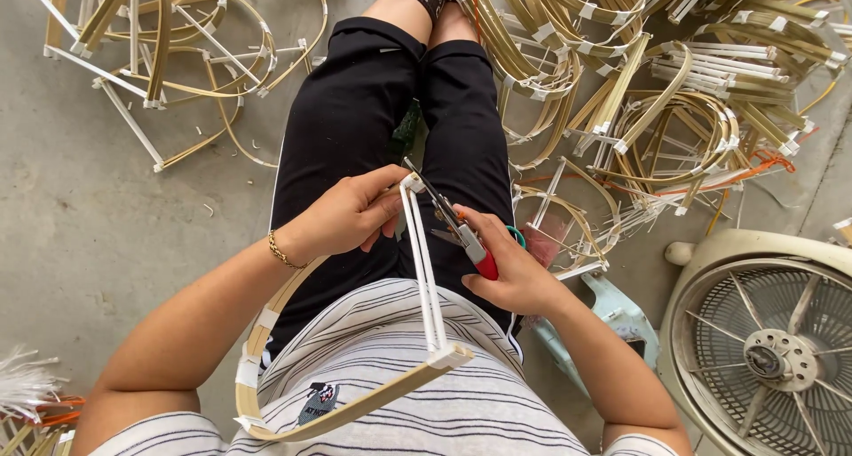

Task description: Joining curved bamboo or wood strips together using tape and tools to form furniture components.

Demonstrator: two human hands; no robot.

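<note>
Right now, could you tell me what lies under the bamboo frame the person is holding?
Under the bamboo frame lie a striped shirt and black trousers; the seat beneath is hidden.

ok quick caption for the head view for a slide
Left hand steadies a bent bamboo frame; right hand holds red-handled pliers at its taped corner.

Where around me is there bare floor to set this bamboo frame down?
The bare concrete floor left of your legs is free, bordered above by the loose frames. Right of your legs it is crowded: the big frame pile, the fan and the pale blue stool fill it.
</note>
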